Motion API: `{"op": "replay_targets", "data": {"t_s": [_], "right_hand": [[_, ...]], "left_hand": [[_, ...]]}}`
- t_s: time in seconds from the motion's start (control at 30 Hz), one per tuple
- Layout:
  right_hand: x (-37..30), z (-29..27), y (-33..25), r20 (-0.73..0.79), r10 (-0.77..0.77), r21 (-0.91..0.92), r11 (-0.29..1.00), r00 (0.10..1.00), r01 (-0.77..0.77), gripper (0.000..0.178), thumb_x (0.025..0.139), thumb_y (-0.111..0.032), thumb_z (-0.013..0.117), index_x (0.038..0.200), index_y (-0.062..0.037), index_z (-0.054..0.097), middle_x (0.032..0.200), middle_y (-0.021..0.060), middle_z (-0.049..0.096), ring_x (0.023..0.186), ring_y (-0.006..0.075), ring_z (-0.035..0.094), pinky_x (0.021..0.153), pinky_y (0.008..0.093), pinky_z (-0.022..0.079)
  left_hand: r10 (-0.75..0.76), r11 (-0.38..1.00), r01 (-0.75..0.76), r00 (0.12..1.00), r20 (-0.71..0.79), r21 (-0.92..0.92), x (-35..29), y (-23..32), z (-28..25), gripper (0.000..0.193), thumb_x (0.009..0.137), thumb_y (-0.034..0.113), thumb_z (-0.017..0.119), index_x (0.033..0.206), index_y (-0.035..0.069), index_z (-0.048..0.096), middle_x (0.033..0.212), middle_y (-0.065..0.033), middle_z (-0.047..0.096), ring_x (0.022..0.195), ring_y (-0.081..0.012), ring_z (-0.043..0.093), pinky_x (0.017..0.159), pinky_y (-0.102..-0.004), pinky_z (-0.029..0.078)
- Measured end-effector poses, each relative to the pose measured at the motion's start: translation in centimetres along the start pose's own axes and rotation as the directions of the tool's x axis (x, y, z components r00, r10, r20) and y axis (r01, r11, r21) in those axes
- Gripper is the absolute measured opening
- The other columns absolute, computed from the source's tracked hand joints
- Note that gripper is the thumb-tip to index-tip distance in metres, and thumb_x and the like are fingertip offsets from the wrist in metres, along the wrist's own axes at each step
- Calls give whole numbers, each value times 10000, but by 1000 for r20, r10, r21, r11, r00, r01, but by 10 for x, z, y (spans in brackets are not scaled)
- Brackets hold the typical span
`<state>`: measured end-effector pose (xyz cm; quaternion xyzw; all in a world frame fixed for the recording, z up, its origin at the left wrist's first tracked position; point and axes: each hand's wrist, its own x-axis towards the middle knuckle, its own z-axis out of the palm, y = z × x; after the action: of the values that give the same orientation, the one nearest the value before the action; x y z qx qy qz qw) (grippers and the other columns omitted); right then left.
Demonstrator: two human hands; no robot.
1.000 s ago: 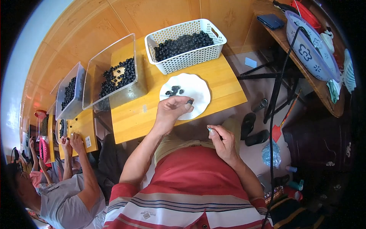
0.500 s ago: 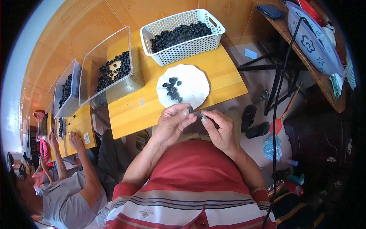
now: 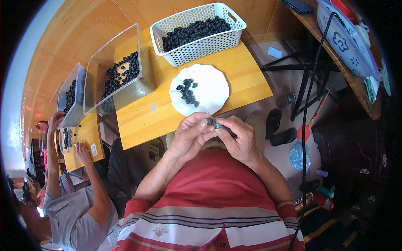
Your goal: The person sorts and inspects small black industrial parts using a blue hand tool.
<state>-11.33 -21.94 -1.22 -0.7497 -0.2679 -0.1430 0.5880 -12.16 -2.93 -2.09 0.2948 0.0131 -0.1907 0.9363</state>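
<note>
My left hand (image 3: pixel 188 134) is closed, pinching a dark round berry (image 3: pixel 210 121) that looks like a blueberry between thumb and fingers. Right beside it, my right hand (image 3: pixel 240 141) is closed around a small dark tool (image 3: pixel 229 131) with a bluish part near its front; the fingers hide most of it. The tool's front end meets or nearly meets the berry. Both hands hover above my lap, just off the near edge of a white scalloped plate (image 3: pixel 211 90). A small cluster of dark berries (image 3: pixel 188 94) lies on the plate's left half.
The plate rests on a yellow wooden table (image 3: pixel 247 79). Behind it stands a white perforated basket (image 3: pixel 205 51) of berries. Left are clear bins (image 3: pixel 140 90) holding more. Another person (image 3: pixel 81 217) works at a table on the left. A black cable (image 3: pixel 305 138) hangs at right.
My right hand has moved left, bringing the tool up to the berry in my left hand. The other person's one hand has risen to a clear bin. The view has shifted slightly.
</note>
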Motion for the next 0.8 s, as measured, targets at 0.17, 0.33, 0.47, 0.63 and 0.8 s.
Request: {"op": "replay_targets", "data": {"t_s": [0.17, 0.33, 0.47, 0.63, 0.8], "right_hand": [[-2, 2, 1, 4, -11, -4, 1000, 1000, 11, 229, 891, -63, 717, 1094, 22, 652, 910, 160, 692, 780, 294, 697, 661, 361, 542], [-1, 3, 1, 5, -25, -18, 1000, 1000, 25, 234, 886, -72, 725, 1092, 14, 653, 894, 149, 690, 764, 287, 694, 647, 360, 539], [0, 2, -3, 23, -26, -13, 1000, 999, 26, 242, 886, -79, 727, 1099, 8, 651, 886, 141, 689, 754, 277, 694, 638, 358, 539], [-2, 3, -2, 12, -37, -25, 999, 999, 37, 245, 888, -96, 730, 1101, -3, 652, 868, 131, 684, 739, 267, 691, 626, 358, 536], [-1, 3, -4, 13, -40, -37, 998, 999, 41, 243, 893, -103, 727, 1102, -3, 652, 857, 128, 680, 734, 258, 689, 619, 358, 533]], "left_hand": [[-3, 1000, 3, 1000, -2, 2, -1, -1, -2, 173, 995, 93, 611, 1150, 22, 643, 1041, -93, 703, 951, -156, 689, 906, -360, 590], [-2, 1000, 2, 1000, 6, -21, -2, -1, -3, 164, 993, 88, 612, 1138, 22, 649, 1039, -93, 702, 952, -160, 687, 904, -354, 588], [-3, 999, 4, 1000, 19, -36, -3, -1, -1, 157, 991, 89, 615, 1129, 25, 651, 1034, -90, 697, 952, -162, 681, 904, -356, 586], [-10, 1000, 10, 1000, -3, -28, -4, -2, -3, 157, 989, 95, 619, 1129, 30, 650, 1025, -84, 692, 943, -161, 678, 903, -359, 583], [-9, 1000, 9, 1000, 3, -24, -5, -3, -4, 160, 987, 97, 622, 1132, 34, 651, 1015, -79, 687, 934, -155, 673, 899, -356, 582]]}}
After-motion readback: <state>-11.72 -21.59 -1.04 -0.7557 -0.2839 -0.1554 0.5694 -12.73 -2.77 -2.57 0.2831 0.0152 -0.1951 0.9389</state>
